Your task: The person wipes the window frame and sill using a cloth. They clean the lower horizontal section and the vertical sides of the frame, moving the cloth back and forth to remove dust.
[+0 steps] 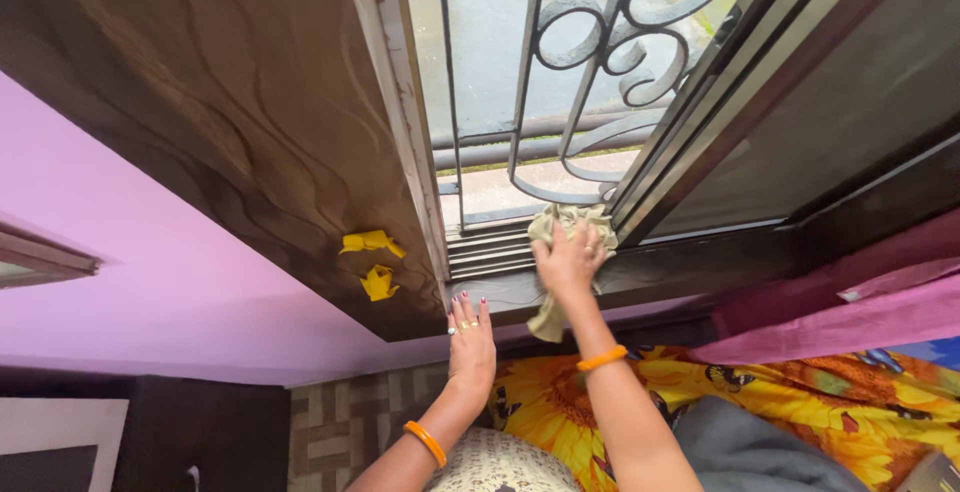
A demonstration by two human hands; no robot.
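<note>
Right hand (567,260) presses a crumpled pale cloth (560,237) into the window track (490,249), fingers clamped on it. Left hand (471,337) lies flat and spread on the sill (650,270) below the track. Best wiped along the grooves; the iron grille (590,72) above crowds things, free room toward the frame.

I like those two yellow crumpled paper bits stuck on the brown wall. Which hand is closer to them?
Left. The left hand rests flat on the sill edge, just right of the yellow crumpled paper bits. The right hand presses a pale cloth farther right.
</note>
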